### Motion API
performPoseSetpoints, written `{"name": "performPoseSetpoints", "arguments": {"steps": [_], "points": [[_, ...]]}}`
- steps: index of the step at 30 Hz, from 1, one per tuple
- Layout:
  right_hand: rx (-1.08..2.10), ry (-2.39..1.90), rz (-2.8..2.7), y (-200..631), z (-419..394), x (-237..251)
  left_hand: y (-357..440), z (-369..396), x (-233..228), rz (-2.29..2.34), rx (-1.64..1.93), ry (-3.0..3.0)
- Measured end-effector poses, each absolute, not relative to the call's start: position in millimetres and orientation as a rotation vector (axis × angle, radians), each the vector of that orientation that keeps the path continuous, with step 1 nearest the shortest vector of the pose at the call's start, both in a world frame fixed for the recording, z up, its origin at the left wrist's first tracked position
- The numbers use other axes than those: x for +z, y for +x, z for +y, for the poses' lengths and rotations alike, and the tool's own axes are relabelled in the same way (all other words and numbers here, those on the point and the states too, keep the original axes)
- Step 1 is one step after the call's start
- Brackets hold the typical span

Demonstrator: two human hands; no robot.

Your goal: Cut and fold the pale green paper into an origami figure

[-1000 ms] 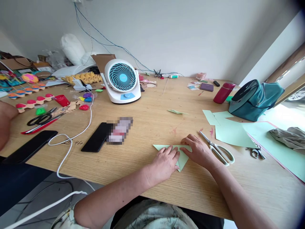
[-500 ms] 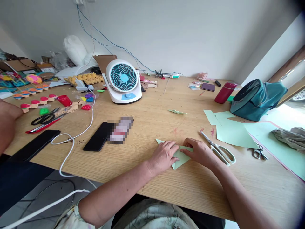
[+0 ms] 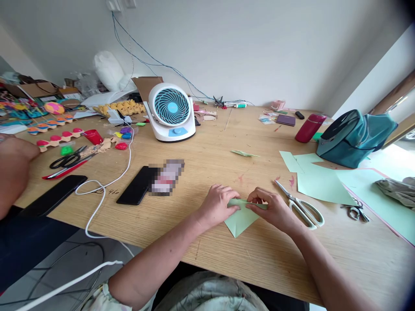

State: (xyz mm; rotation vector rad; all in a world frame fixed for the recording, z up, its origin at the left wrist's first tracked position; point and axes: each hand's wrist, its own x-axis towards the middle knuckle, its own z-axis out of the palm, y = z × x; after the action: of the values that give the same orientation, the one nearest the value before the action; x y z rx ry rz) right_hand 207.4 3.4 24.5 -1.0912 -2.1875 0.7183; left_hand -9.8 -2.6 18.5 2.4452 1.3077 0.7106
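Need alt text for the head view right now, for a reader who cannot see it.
Both hands, left hand and right hand, pinch a folded pale green paper on a wooden table. White-handled scissors lie just right; a desk fan stands behind.

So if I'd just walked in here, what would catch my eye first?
Probably the two hands, left hand and right hand, pinching a pale green folded paper at the near edge of the wooden table. Behind them a white desk fan with a blue grille stands near the table's middle, and white-handled scissors lie just right of the hands.
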Motion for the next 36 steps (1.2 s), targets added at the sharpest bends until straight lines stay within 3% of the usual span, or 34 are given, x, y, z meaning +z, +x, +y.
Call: {"name": "performPoseSetpoints", "arguments": {"steps": [6, 17, 27, 36], "points": [[0.667, -1.179, -2.168, 214.4, 7.4, 24.9, -13.0, -3.1, 25.3, 1.243, 0.721, 2.264], [1.017, -1.153, -2.237, 213.3, 7.3, 23.4, -14.7, -4.9, 29.2, 1.197, 0.646, 2.156], [0.602, -1.199, -2.369, 211.8, 11.1, 10.5, -7.2, -1.7, 9.9, 1.408, 0.540, 2.598], [0.274, -1.120, -2.383, 204.8, 9.4, 9.4, -0.3, 7.7, -0.7, 1.584, 0.581, 2.580]]}}
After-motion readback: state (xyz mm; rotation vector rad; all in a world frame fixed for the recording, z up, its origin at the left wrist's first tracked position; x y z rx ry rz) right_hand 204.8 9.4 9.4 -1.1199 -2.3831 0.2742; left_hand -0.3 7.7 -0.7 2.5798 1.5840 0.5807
